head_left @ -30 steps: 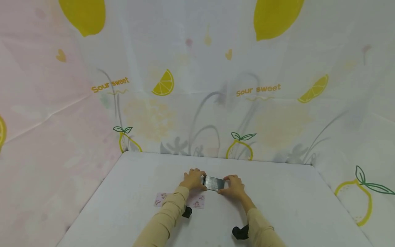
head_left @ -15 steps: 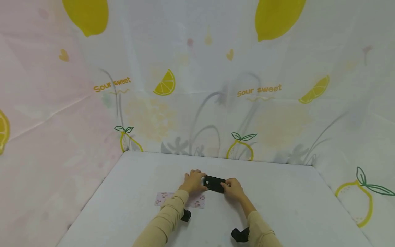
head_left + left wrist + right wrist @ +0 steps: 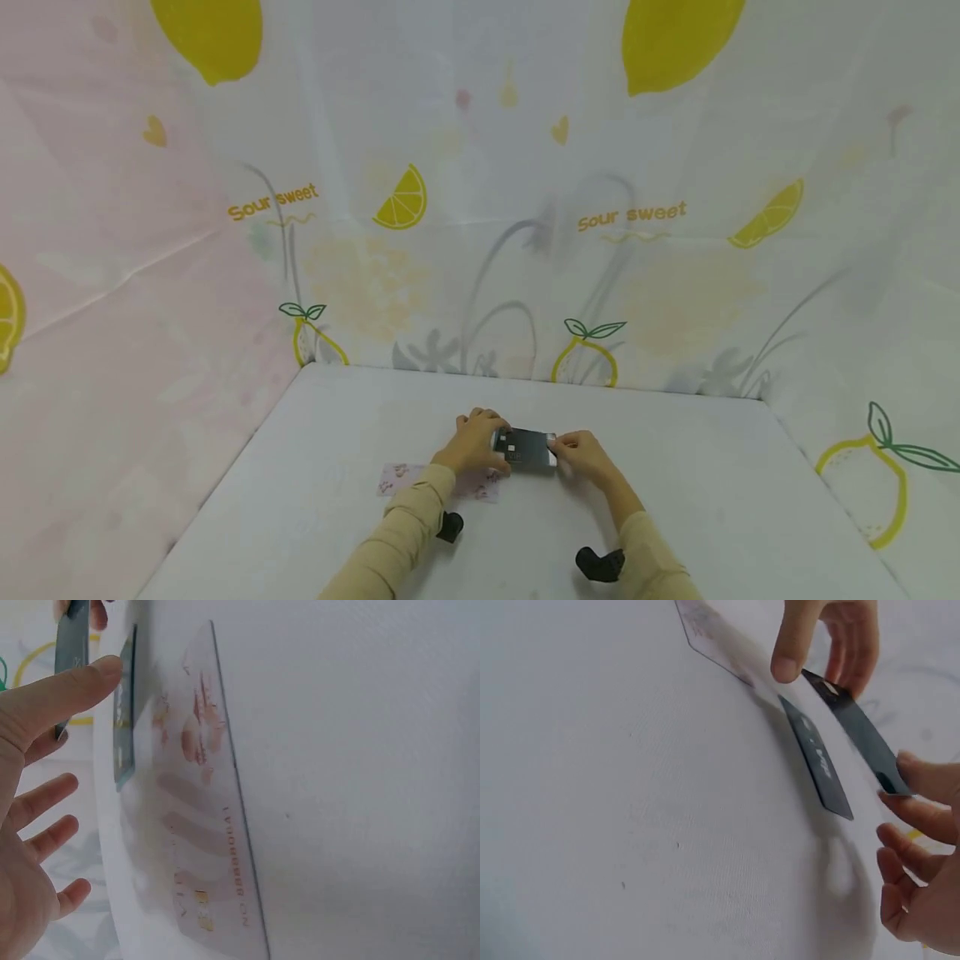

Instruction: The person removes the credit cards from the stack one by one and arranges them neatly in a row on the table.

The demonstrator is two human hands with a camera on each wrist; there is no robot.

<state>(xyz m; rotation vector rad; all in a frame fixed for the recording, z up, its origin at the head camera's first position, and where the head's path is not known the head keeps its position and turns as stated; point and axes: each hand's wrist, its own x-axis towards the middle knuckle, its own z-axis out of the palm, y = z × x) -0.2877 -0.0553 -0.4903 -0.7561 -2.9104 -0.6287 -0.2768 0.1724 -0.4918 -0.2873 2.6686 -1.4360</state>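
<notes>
The upper dark card (image 3: 860, 733) was between the two hands, held above the desk (image 3: 675, 483) near the middle of the scene, with the lower dark card (image 3: 817, 761) beneath it, apparently lying flat. The right hand (image 3: 587, 457) was clamped on the upper card's right end, thumb on one side and forefinger on the other, its remaining fingers curled clear. The left hand (image 3: 472, 444) reached round the left end, thumb on the near side and fingers on the far side; whether it bore on the card could not be told.

With so thin a piece, the right-hand pinch looked like the grip to trust: firm enough to stop twisting, light enough not to bow it. Good handling probably meant letting the left fingers steady the edges rather than squeeze, since pressing in from both ends could have bent the card or flicked it loose. The gap underneath deserved care too, as a dip could have nudged the lower one askew. The flowered card (image 3: 206, 795) lay nearer and to the left, where a low wrist might have brushed it
</notes>
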